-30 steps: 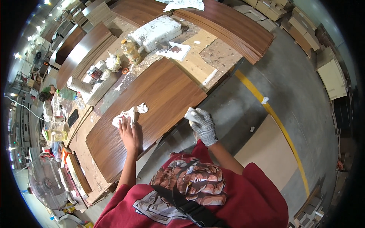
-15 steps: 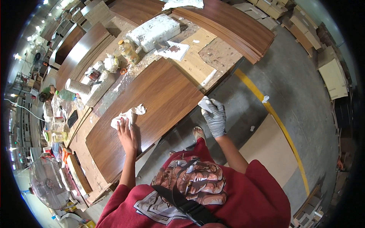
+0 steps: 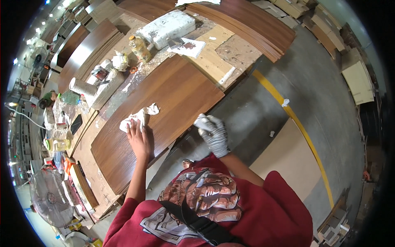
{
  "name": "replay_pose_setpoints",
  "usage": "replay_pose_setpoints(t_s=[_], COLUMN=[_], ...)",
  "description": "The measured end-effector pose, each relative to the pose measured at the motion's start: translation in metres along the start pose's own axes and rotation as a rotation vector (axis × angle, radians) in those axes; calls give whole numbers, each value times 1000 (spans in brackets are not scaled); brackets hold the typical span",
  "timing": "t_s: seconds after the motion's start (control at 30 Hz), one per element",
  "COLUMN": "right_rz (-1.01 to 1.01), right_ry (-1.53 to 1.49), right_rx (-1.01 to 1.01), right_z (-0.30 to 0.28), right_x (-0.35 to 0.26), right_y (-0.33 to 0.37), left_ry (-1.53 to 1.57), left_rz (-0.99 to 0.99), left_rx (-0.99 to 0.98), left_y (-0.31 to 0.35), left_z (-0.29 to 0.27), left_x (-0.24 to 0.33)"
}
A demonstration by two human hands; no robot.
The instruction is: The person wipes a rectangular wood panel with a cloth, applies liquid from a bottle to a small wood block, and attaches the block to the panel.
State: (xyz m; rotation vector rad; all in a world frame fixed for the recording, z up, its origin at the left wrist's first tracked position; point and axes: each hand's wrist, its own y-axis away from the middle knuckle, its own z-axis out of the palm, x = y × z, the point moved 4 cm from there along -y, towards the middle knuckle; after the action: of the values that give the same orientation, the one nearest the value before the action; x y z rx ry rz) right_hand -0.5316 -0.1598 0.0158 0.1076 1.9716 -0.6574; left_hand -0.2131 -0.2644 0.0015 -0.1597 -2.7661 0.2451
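Brown panel (image 3: 181,90) lay on the bench (image 3: 242,53). My left hand (image 3: 138,140) rested on a crumpled white cloth (image 3: 142,116) upon it, fingers slightly apart; my gloved right hand (image 3: 216,136), by the near edge, had fingers clamped on a white wad (image 3: 203,122). Beyond the panel: yellow-capped bottle (image 3: 140,49), stained white block (image 3: 168,29). Wad partly hidden by my fingers; couldn't tell whether it touched the edge. Farther cloth (image 3: 198,2) cut off above.
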Motion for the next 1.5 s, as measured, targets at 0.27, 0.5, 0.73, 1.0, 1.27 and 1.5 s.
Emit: replay_pose_setpoints(t_s=[0.27,0.5,0.73,1.0,1.27,1.5], right_rz=[-178,-77,-203,32,118,174], right_ry=[-67,13,-120,-150,124,204], right_rx=[-196,-10,-298,133,295,477], right_z=[51,54,71,-15,-97,-154], right_x=[-50,-50,-65,-21,10,5], right_y=[56,52,89,39,50,51], left_ry=[7,44,81,247,281,665], left_rz=[57,49,86,461,954,1257], left_rx=[33,32,36,-277,-273,-733], left_y=[5,6,7,24,17,88], left_z=[2,-3,-10,4,37,27], left_x=[-5,-2,1,114,201,226])
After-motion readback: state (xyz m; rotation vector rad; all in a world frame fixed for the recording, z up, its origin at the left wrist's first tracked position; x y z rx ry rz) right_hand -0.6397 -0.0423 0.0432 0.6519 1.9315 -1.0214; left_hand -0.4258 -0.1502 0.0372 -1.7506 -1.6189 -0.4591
